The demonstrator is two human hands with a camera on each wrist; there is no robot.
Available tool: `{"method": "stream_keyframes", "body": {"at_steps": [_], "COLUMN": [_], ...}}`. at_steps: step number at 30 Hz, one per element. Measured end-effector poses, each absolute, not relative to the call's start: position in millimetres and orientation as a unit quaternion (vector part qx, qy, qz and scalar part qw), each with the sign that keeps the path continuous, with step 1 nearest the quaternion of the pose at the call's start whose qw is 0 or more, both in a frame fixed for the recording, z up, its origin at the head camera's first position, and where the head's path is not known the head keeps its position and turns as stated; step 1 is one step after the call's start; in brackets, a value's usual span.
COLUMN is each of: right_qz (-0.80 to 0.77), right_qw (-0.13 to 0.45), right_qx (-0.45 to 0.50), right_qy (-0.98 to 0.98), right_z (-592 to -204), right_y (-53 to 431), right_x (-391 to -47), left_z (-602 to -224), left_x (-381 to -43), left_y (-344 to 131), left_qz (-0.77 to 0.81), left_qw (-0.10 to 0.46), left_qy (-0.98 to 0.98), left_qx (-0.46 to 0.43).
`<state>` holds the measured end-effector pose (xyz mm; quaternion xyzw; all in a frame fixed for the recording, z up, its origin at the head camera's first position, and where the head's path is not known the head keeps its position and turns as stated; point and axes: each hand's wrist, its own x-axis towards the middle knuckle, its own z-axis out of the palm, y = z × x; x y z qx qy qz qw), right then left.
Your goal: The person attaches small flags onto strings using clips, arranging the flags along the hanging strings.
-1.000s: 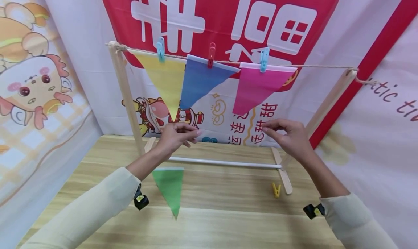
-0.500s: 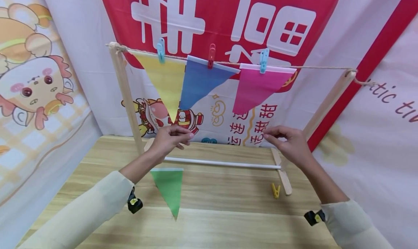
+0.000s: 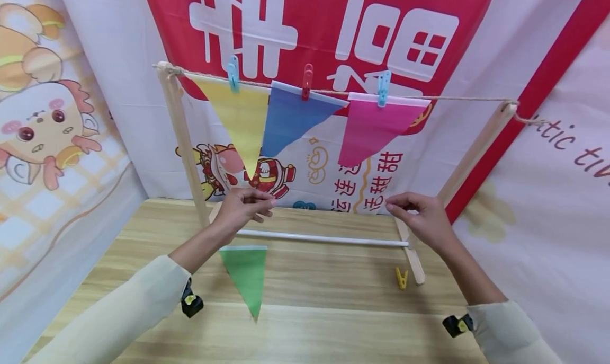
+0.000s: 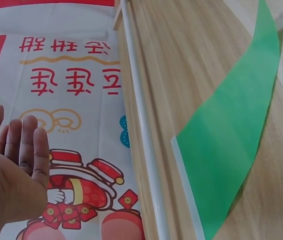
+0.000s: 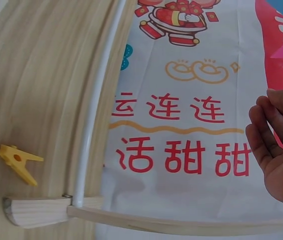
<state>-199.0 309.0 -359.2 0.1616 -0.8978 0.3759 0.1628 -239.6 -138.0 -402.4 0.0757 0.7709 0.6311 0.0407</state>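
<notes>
Three pennants, yellow (image 3: pixel 240 117), blue (image 3: pixel 297 120) and pink (image 3: pixel 376 131), hang from a twine line (image 3: pixel 462 97). Clothespins fix them: light blue (image 3: pixel 233 73) on yellow, red (image 3: pixel 307 82) on blue, another light blue one (image 3: pixel 383 88) on pink. Under the yellow tip my left hand (image 3: pixel 240 210) is in the air, fingers loosely bent, holding nothing. My right hand (image 3: pixel 421 218), also holding nothing, hovers right of the pink pennant with thumb and index near each other. A green pennant (image 3: pixel 248 276) lies on the table below the left hand. A yellow clothespin (image 3: pixel 402 278) lies below the right hand.
Two wooden posts (image 3: pixel 178 136) carry the twine, and a white rod (image 3: pixel 324 239) joins them low down. A wooden foot (image 3: pixel 414 263) sticks out at the right. Behind stands a printed cloth backdrop (image 3: pixel 314 194); the wood-grain table (image 3: pixel 333 332) spreads in front.
Both hands have sunk a little, the left one also drifting left, away from the yellow pennant's tip. The pennants and clothespins stay where they were.
</notes>
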Motion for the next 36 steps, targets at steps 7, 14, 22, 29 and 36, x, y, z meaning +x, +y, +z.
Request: {"method": "stream_keyframes", "body": {"at_steps": [7, 14, 22, 29, 36], "right_qz": [0.381, 0.381, 0.37, 0.381, 0.394], "right_qw": [0.133, 0.128, 0.105, 0.092, 0.102], "right_qx": [0.139, 0.135, 0.117, 0.103, 0.122], "right_qy": [-0.904, -0.906, -0.916, -0.914, -0.905], "right_z": [-369, -378, -391, -396, -409], "right_y": [312, 316, 324, 328, 333], "right_x": [-196, -195, -195, -192, -189], "left_z": [-409, -413, -418, -423, -429], "left_x": [-238, -236, -233, -231, -228], "left_y": [-141, -145, -148, -151, -156], "left_qz": [0.628, 0.624, 0.626, 0.624, 0.622], "left_qw": [0.04, 0.041, 0.053, 0.05, 0.058], "left_qy": [0.773, 0.778, 0.777, 0.779, 0.78], "left_qx": [0.074, 0.061, 0.036, 0.035, 0.024]}}
